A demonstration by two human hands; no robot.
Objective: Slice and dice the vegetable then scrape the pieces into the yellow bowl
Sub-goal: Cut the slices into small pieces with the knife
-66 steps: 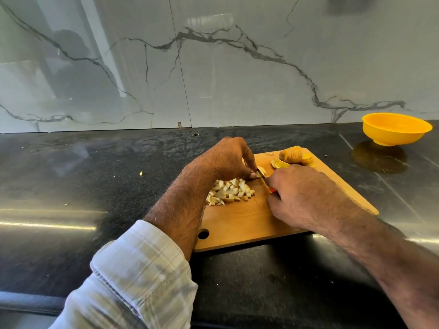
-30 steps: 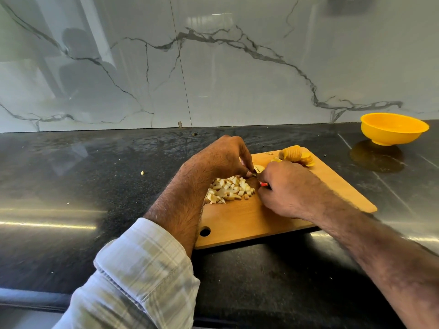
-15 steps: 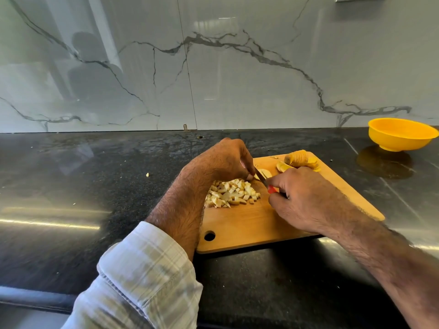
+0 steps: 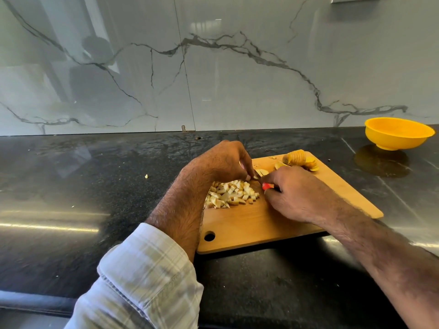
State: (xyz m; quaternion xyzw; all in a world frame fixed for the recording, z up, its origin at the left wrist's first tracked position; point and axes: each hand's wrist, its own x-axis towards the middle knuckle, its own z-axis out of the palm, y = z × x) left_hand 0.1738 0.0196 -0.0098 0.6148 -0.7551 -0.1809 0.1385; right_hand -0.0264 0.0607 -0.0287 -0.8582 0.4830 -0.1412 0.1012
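Observation:
On the wooden cutting board (image 4: 273,224) lies a pile of pale diced pieces (image 4: 231,194). My left hand (image 4: 223,162) curls over the pile's far end and pinches a small slice (image 4: 261,172) against the board. My right hand (image 4: 299,193) grips a knife with a red handle (image 4: 267,186); its blade is mostly hidden between the two hands. A fan of sliced yellow vegetable (image 4: 300,160) rests at the board's far edge. The yellow bowl (image 4: 399,132) stands empty-looking at the far right of the counter.
The board sits on a dark glossy counter (image 4: 95,198) backed by a marble wall (image 4: 213,67). A stray bit of vegetable (image 4: 146,176) lies on the counter left of the board. My left sleeve (image 4: 142,281) is in the foreground.
Both hands stay together at the slice near the pile, with small back-and-forth knife movement. The view has tilted slightly upward and left.

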